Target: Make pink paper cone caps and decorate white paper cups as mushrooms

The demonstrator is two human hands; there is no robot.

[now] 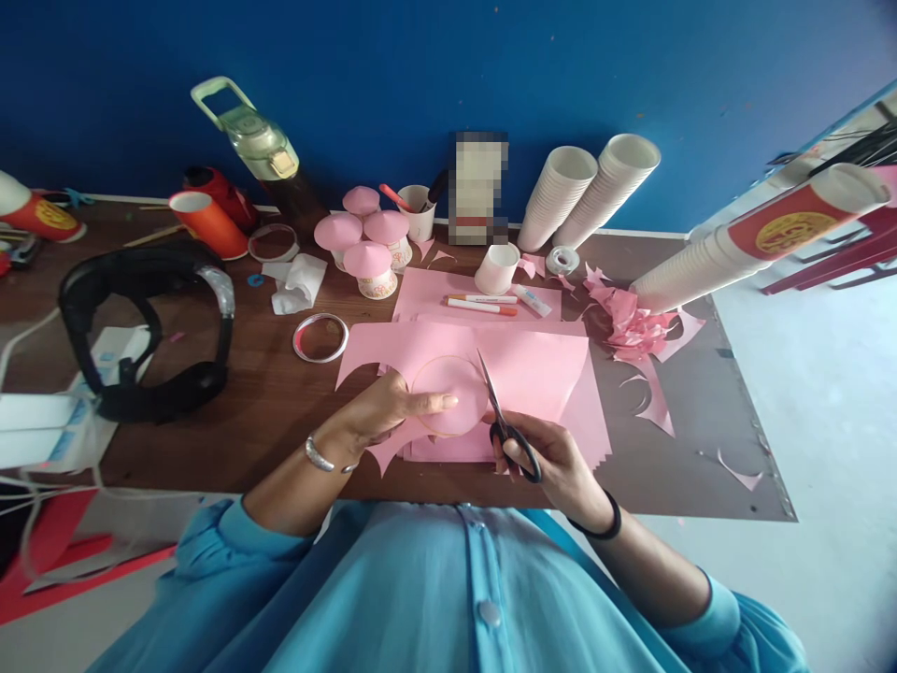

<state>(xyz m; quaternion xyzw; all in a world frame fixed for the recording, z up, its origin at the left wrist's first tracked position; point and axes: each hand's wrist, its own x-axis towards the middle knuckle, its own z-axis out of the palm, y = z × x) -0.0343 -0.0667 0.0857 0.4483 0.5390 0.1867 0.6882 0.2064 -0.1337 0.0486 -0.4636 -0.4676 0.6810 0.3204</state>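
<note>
In the head view, at centre, the left hand point(392, 404) pinches a pink paper sheet point(529, 360) marked with a circle, thumb on top. Just right of the circle, the right hand point(553, 458) grips black-handled scissors point(515, 432). Four pink-topped paper cups point(370, 271) stand at upper centre.

Head-worn camera looks forward and down from above.
</note>
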